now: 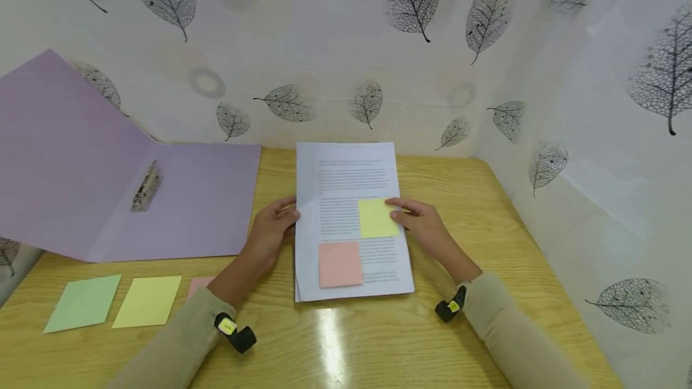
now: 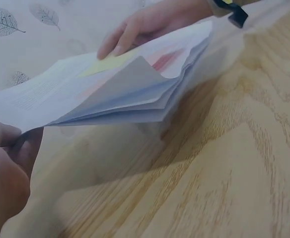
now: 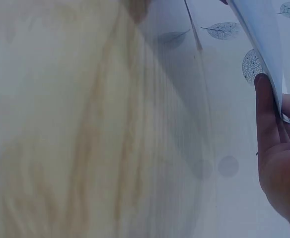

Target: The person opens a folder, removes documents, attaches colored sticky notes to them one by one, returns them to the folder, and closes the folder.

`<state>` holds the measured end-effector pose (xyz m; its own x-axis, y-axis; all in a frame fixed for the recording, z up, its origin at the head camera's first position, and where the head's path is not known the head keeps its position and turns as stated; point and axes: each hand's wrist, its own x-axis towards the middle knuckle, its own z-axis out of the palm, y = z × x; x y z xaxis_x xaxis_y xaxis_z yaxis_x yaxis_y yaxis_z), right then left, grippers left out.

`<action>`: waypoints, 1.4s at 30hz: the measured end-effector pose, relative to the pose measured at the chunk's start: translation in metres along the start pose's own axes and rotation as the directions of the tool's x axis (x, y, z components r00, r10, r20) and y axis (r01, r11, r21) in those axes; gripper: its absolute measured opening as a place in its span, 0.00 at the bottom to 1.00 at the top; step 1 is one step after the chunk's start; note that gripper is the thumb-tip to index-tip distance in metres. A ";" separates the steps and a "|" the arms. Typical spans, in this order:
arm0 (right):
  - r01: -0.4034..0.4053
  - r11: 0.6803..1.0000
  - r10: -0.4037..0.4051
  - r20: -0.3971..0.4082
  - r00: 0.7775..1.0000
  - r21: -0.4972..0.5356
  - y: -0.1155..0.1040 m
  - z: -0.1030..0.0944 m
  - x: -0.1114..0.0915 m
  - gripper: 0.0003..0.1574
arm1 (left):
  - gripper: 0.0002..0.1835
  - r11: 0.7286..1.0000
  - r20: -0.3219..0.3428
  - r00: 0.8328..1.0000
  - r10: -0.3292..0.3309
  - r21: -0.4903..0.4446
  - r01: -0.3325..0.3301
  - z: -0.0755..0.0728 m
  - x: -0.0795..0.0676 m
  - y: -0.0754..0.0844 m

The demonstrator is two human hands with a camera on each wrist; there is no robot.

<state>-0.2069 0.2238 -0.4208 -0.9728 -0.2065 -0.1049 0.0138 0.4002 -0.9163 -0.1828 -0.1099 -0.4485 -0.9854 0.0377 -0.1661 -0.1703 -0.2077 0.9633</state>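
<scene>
A stack of printed sheets (image 1: pixel 346 179) is held above the wooden table, and in the left wrist view its lower edges fan apart over a shadow. My left hand (image 1: pixel 268 230) grips the stack's left edge, thumb on top. At the right edge, my right hand (image 1: pixel 427 227) pinches the sheets, its thumb and a finger over a yellow sticky note (image 1: pixel 376 218). In the right wrist view, the fingers of that right hand (image 3: pixel 279 158) lie on both sides of the paper (image 3: pixel 256 34). A pink sticky note (image 1: pixel 340 265) lies lower on the top sheet.
An open purple folder (image 1: pixel 211 197) with a metal clip (image 1: pixel 146 188) lies at the left, its cover raised. Green (image 1: pixel 83 304), yellow (image 1: pixel 147 301) and pink sticky notes (image 1: pixel 199 284) lie on the table (image 1: pixel 378 347) before it. Leaf-patterned cloth (image 1: pixel 324 47) hangs behind and at the right.
</scene>
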 end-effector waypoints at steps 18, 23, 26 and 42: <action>0.034 0.968 -0.002 -0.130 0.992 0.249 -0.009 0.009 -0.007 0.25 | 0.27 0.954 0.081 0.971 0.225 0.183 -0.236 -0.058 -0.032 0.025; 0.023 0.961 0.010 -0.120 0.993 0.275 -0.007 0.007 -0.012 0.27 | 0.29 0.925 0.019 0.951 0.308 0.229 -0.304 -0.103 -0.050 0.039; 0.013 0.961 0.023 -0.125 0.992 0.276 -0.005 0.006 -0.014 0.27 | 0.30 0.906 -0.022 0.939 0.344 0.269 -0.326 -0.132 -0.064 0.048; 0.038 0.947 0.002 -0.125 0.992 0.318 -0.009 0.008 -0.017 0.27 | 0.32 0.812 -0.477 0.825 0.301 0.582 0.040 -0.270 -0.125 0.052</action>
<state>-0.1886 0.2168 -0.4137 -0.9941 -0.0920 -0.0575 0.0495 0.0875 -0.9949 -0.0688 -0.3894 -0.4346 -0.8656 -0.4980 0.0522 -0.1770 0.4018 0.8984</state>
